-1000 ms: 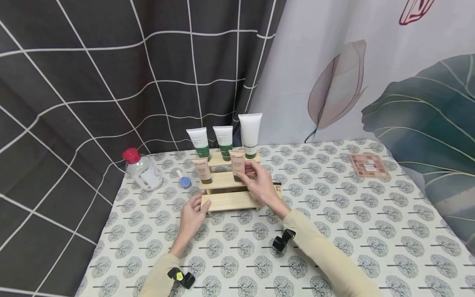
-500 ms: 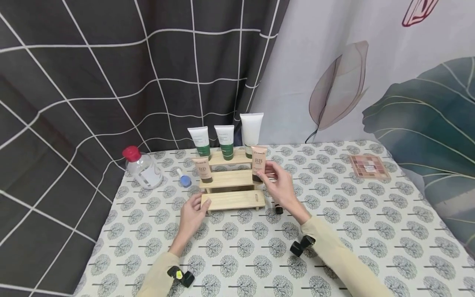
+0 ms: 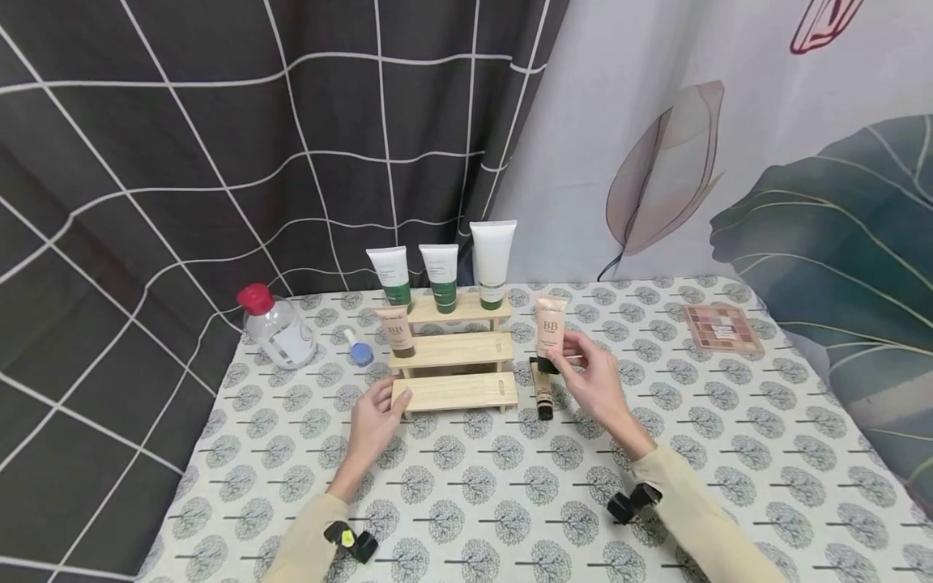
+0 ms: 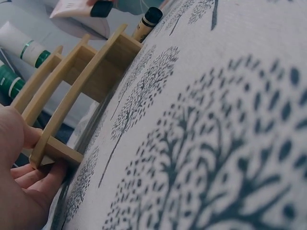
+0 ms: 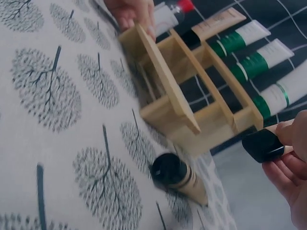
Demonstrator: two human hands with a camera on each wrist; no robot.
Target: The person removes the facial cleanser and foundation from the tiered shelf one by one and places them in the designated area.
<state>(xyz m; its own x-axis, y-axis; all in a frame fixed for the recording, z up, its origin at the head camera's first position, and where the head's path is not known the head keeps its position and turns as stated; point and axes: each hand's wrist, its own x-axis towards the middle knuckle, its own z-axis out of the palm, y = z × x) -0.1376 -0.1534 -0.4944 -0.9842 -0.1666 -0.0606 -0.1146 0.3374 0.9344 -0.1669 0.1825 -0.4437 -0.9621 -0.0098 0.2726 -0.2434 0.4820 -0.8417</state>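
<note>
A three-tier wooden stand occupies the middle of the table. My left hand grips the left end of its lowest step, thumb on top and fingers beneath, as the left wrist view shows. Off the stand's right side, my right hand pinches a BB cream tube near its black cap, held upright. Another BB cream tube stands at the left of the middle step. Along the top step stand two green-and-white tubes and a taller white tube.
A beige tube with a black cap lies right of the stand. To the left are a clear bottle with a red cap and a small blue-and-white item. An eyeshadow palette lies at the far right. Curtains hang behind.
My right hand has carried the BB cream tube rightward from the middle step to beyond the stand's right side. The lying beige tube now shows more fully. My left hand keeps its grip.
</note>
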